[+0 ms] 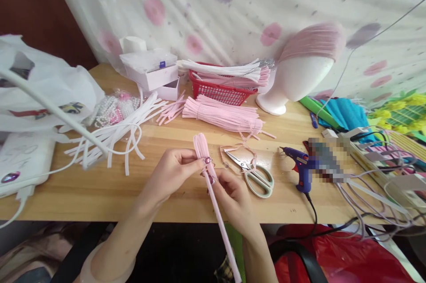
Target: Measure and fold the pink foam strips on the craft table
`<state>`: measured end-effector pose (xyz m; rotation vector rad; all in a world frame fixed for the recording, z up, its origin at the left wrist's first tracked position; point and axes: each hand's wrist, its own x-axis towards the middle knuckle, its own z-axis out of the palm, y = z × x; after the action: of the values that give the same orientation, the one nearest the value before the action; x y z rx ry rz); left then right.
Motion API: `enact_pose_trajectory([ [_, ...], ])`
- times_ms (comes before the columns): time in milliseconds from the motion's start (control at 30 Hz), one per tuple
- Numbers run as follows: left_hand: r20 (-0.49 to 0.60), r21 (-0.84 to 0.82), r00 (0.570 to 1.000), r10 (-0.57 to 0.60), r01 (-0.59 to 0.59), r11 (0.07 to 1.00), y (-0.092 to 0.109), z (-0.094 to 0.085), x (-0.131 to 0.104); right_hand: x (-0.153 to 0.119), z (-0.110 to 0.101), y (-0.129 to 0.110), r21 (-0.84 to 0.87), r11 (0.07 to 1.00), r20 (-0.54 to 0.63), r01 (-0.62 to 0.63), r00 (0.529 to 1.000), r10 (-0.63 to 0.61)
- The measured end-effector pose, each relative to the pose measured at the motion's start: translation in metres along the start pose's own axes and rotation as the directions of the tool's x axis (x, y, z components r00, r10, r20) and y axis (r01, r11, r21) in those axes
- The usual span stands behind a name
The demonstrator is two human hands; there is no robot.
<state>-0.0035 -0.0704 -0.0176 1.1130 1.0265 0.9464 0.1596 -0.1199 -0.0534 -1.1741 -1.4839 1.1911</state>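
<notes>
Just above the table's front part, my left hand [176, 167] pinches a bundle of soft pink strips [200, 144] between thumb and fingers. The strips are looped over at the top, and a long tail runs down past the table edge. Right below that grip, my right hand [234, 196] is closed on the same bundle, thumb against it. Fingers cover the part between the two hands. To the right lie scissors [258, 180] with pale handles, blades partly spread, with a thin pink trim [255, 158] around them.
Behind my hands lie a tied pile of pink strips [219, 114] and a red basket [222, 93] of strips. White strips [109, 136] spread at left. A blue glue gun [302, 167] with cables stands right. A foam head [299, 74] wears a pink covering [314, 43].
</notes>
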Motion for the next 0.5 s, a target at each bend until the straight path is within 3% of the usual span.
enact_pose_trajectory([
  [500,-0.043,-0.027,0.999,0.024,-0.025,0.999,-0.005,-0.0026,-0.0023,0.0025,0.0044,0.0009,0.228,0.969,-0.075,-0.091,0.991,0.111],
])
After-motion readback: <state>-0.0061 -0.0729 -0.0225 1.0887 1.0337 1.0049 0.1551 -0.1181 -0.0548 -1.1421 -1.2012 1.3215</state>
